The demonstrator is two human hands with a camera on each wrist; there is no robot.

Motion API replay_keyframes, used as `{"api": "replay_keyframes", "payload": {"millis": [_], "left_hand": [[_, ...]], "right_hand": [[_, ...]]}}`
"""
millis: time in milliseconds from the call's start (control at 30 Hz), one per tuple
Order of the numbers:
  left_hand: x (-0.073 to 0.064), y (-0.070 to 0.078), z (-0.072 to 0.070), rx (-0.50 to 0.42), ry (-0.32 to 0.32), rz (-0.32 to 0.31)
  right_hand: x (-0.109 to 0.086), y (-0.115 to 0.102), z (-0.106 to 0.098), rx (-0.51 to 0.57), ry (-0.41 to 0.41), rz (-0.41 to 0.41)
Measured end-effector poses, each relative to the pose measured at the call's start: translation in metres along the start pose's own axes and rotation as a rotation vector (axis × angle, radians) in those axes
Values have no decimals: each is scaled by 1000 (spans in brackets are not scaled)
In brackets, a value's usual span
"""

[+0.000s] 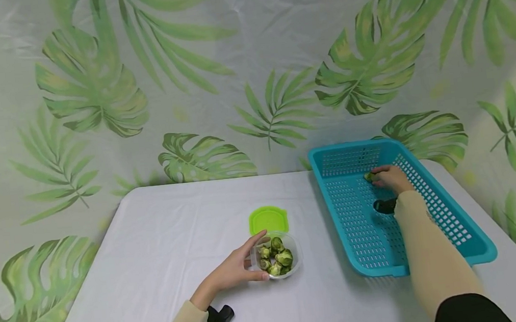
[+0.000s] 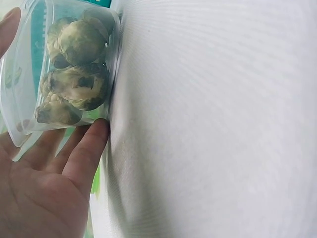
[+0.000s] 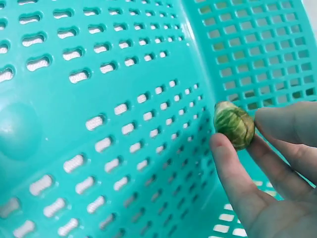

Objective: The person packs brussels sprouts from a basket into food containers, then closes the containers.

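My left hand (image 1: 233,271) holds the left side of a clear plastic container (image 1: 297,254), thumb on the near side and fingers at the far side. Several green Brussels sprouts (image 1: 284,257) lie in it; the left wrist view shows them through the wall, with fingertips touching the container near its base. Inside the turquoise basket (image 1: 360,218), toward its far end, my right hand (image 1: 392,177) pinches a single Brussels sprout (image 3: 235,125) between thumb and fingers. Close up, that sprout is green with a browned side, just in front of the basket's slotted end wall.
A bright green lid (image 1: 268,220) lies flat on the white-covered table (image 1: 176,229), just beyond the container. The basket's raised rim stands between the container and my right hand. A leaf-patterned curtain (image 1: 197,94) hangs behind the table.
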State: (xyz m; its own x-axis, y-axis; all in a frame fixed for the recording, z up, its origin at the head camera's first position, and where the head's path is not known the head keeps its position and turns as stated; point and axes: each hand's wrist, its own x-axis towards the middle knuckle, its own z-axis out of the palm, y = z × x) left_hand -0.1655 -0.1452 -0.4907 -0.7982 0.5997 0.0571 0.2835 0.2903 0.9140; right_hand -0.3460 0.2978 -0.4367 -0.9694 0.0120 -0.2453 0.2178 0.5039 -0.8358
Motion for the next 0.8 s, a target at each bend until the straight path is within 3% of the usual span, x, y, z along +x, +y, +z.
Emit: {"api": "replay_keyframes", "payload": {"millis": [233, 400, 467, 533, 667, 800], "left_hand": [[1, 4, 0, -6, 3, -1], [3, 4, 1, -12, -4, 4], [3, 3, 2, -11, -6, 3], [3, 3, 2, -8, -5, 0], [1, 2, 2, 0, -3, -5], [0, 1, 2, 7, 1, 0]], "right_hand": [[-11, -13, -8, 45, 44, -103], [8, 7, -23, 174, 47, -134], [8, 8, -29, 191, 15, -138], [1, 3, -32, 191, -6, -142], [-31, -26, -32, 134, -75, -157], [-47, -40, -32, 138, -113, -165]]}}
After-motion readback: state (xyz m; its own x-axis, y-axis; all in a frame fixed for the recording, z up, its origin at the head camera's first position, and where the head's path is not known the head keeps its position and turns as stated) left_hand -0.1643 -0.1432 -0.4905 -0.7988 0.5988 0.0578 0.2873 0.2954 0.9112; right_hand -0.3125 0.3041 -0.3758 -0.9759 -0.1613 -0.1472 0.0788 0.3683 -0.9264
